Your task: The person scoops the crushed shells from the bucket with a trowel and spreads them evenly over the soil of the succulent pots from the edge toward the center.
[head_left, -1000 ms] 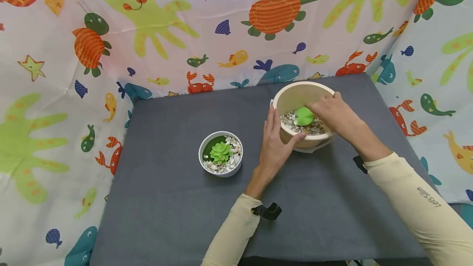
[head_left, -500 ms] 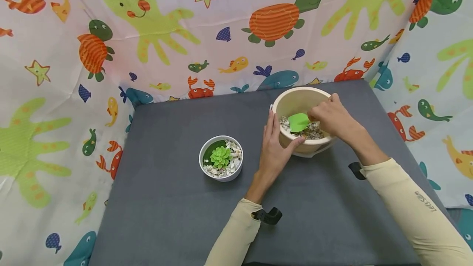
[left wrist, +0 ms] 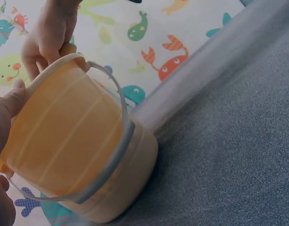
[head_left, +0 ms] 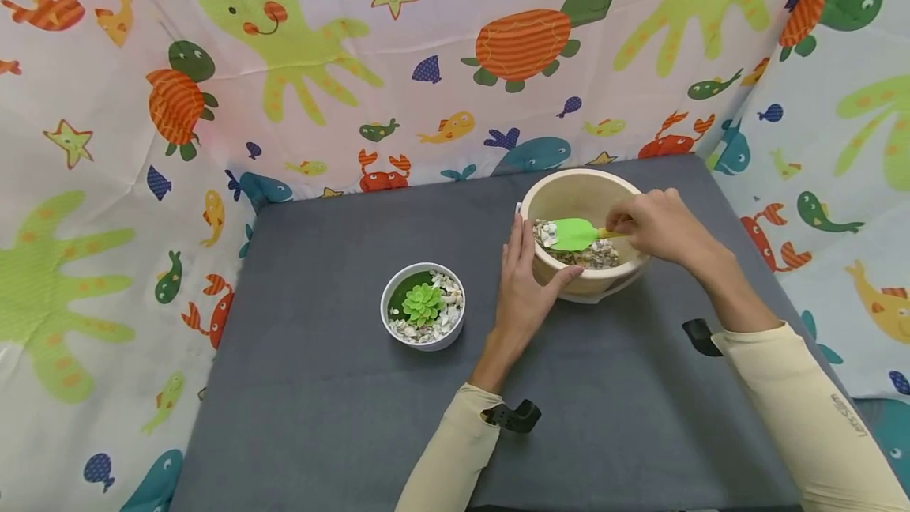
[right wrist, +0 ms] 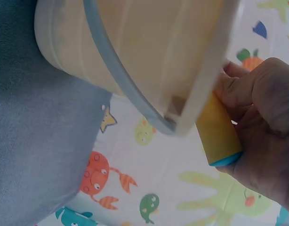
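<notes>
A cream bucket (head_left: 579, 192) with a grey carrying handle (left wrist: 107, 169) stands on the right part of the table, with small pebbles (head_left: 590, 257) inside. My left hand (head_left: 522, 291) holds its near left side, the thumb along the rim and the fingers against the outer wall. My right hand (head_left: 664, 226) grips a toy shovel by its yellow handle (right wrist: 220, 134), which has a blue end. The shovel's green blade (head_left: 574, 235) lies inside the bucket's mouth, with white stones (head_left: 547, 233) at its left tip. In both wrist views the bucket wall hides the blade.
To the left of the bucket, a white pot (head_left: 424, 344) holds a green succulent (head_left: 423, 303) among white stones, with a dark green patch at its back left. The grey table (head_left: 320, 385) meets a printed sea-animal cloth (head_left: 441, 22) at the back and sides.
My right hand has moved right and come back from the bucket's rim, turning the shovel so its blade lies nearly level and its yellow handle shows. The left hand stays on the bucket.
</notes>
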{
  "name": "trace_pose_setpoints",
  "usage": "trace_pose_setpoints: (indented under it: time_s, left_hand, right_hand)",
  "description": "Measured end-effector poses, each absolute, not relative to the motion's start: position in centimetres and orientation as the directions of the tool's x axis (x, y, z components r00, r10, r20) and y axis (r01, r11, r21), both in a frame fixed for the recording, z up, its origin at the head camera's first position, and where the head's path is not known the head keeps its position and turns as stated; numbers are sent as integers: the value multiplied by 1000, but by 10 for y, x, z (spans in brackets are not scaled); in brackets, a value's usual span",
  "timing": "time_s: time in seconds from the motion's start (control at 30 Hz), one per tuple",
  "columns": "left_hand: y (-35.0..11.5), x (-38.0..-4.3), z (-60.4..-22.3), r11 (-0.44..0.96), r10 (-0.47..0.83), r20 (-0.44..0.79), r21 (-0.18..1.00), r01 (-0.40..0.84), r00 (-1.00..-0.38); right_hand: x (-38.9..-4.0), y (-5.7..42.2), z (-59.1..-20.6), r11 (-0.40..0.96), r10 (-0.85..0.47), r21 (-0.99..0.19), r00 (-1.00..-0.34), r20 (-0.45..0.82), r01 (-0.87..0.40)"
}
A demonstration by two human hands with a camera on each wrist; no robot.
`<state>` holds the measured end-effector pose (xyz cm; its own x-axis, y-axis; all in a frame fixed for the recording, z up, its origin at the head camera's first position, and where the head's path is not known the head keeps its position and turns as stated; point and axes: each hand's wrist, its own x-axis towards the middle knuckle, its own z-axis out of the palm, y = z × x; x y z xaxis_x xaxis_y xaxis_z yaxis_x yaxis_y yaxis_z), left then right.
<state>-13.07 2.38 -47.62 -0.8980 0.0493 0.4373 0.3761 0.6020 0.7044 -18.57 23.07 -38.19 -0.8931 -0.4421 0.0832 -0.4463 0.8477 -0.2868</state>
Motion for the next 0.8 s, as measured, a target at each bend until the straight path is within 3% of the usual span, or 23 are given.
trace_pose_setpoints:
  time_s: [0.2,0.5,0.8]
  left_hand:
    - [24,-132,-478,607,54,432,702,372,-900]
    - [21,-131,-477,601,54,427,708,371,-903]
    - [19,-130,-474,630,73,408,689,359,-910]
  right_hand:
    - [-174,242,-375,841,-388,-351,-911,139,-412]
    - [-161,252,-361,830,-366,-351,-898,246,-434]
    - [-146,252,-344,830,-344,-380,-911,226,-408]
